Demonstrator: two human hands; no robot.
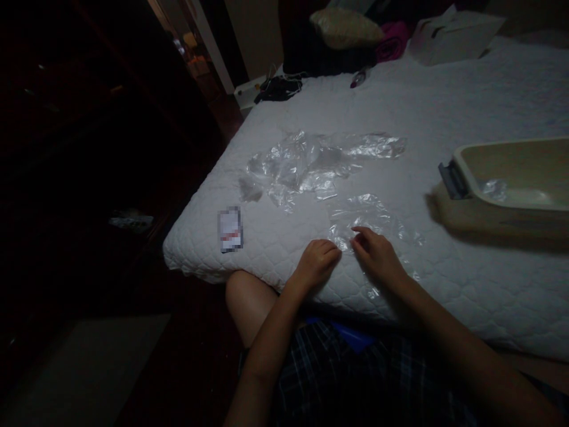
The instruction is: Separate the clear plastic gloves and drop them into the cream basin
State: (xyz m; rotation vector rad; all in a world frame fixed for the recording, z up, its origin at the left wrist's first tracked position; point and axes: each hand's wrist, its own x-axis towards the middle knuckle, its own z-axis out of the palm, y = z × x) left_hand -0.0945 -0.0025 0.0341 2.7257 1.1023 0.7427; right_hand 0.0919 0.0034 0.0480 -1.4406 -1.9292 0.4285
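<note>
Both my hands rest on a white quilted mattress [444, 284] at the near edge of a clear plastic bag [368, 216]. My left hand [316, 261] has its fingers curled under and touches the bag's left corner. My right hand [376, 252] pinches the plastic at its near edge with bent fingers. Further out lies a bigger heap of crumpled clear plastic bags [311, 163]. A small card or packet [230, 229] lies near the mattress's left corner.
A beige plastic tub [511, 178] with a dark handle sits on the right with a bit of plastic inside. At the far end are pillows [344, 26], a pink cloth [393, 38], a white box [448, 35] and dark cables [278, 89]. Dark floor lies left.
</note>
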